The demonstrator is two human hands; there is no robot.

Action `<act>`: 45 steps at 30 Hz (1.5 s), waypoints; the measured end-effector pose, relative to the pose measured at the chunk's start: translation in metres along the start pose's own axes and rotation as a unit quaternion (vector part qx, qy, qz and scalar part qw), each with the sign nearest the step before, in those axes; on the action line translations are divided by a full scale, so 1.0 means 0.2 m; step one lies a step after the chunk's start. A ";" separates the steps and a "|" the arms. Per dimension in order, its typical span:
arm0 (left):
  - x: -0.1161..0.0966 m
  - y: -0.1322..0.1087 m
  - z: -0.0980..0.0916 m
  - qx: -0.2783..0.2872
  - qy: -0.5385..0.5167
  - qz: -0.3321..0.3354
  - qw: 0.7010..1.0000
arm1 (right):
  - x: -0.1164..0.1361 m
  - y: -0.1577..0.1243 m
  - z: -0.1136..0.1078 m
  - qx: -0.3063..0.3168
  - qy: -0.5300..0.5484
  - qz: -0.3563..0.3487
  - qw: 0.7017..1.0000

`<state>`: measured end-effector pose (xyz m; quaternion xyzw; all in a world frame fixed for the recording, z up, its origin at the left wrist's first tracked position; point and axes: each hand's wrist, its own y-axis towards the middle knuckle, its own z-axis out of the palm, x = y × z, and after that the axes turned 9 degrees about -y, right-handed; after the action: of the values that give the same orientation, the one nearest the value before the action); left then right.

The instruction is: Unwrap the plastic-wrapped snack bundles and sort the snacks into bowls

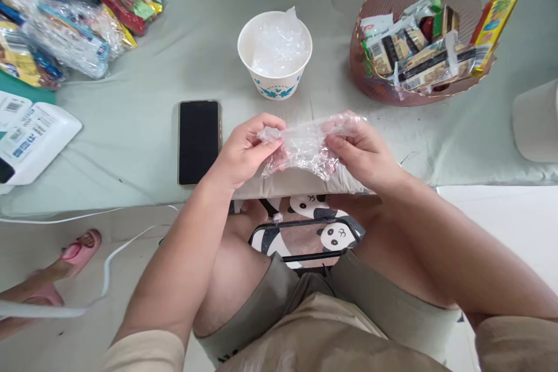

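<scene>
My left hand [244, 151] and my right hand [360, 148] both pinch a crumpled clear plastic wrapper [305, 148] between them, just above the table's front edge. Something reddish shows through the plastic, too blurred to name. A white paper bowl [275, 84] with more clear plastic inside stands behind the hands. A black phone [199, 140] lies face up to the left of my left hand.
A round basket [375, 90] of wrapped snacks sits at the back right. Packaged snack bags [65, 23] pile up at the back left, with a white labelled packet [30, 139] nearer. A white object [536, 122] is at the right edge. Someone's foot in a pink sandal [81, 250] is on the floor at left.
</scene>
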<state>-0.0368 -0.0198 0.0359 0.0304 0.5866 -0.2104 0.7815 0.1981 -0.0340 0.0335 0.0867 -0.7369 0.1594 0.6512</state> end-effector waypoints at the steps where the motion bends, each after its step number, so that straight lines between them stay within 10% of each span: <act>1: -0.01 0.00 0.00 -0.002 -0.020 0.000 1.000 | 0.00 -0.01 -0.01 -0.004 0.002 -0.018 1.000; 11: -0.02 0.00 -0.04 0.050 0.073 0.022 0.996 | 0.02 -0.04 -0.01 -0.088 -0.233 -0.111 0.962; 14: 0.00 -0.01 -0.03 0.077 0.074 0.044 0.993 | 0.06 -0.03 0.02 -0.006 -0.238 -0.069 0.969; 20: 0.05 0.00 -0.03 -0.074 0.247 0.213 0.942 | 0.09 -0.02 0.10 0.011 -0.140 -0.029 0.990; 25: 0.02 -0.03 0.00 0.046 0.168 0.101 0.980 | 0.07 0.00 0.14 -0.046 -0.182 -0.084 0.979; 32: 0.00 -0.04 -0.01 0.023 0.078 0.118 0.990 | 0.10 0.07 0.13 -0.123 -0.342 -0.212 0.907; 37: -0.03 -0.02 -0.10 -0.109 0.037 0.241 0.964 | 0.26 0.43 0.00 -0.239 -0.366 -0.216 0.873; 45: -0.11 -0.02 -0.23 -0.259 0.044 0.296 0.919 | 0.42 0.94 0.01 0.005 -0.685 -0.071 0.725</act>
<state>-0.0842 -0.0044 0.0430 0.0082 0.6186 0.1908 0.7621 0.1219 0.1476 0.0942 0.2273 -0.9735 0.0139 -0.0225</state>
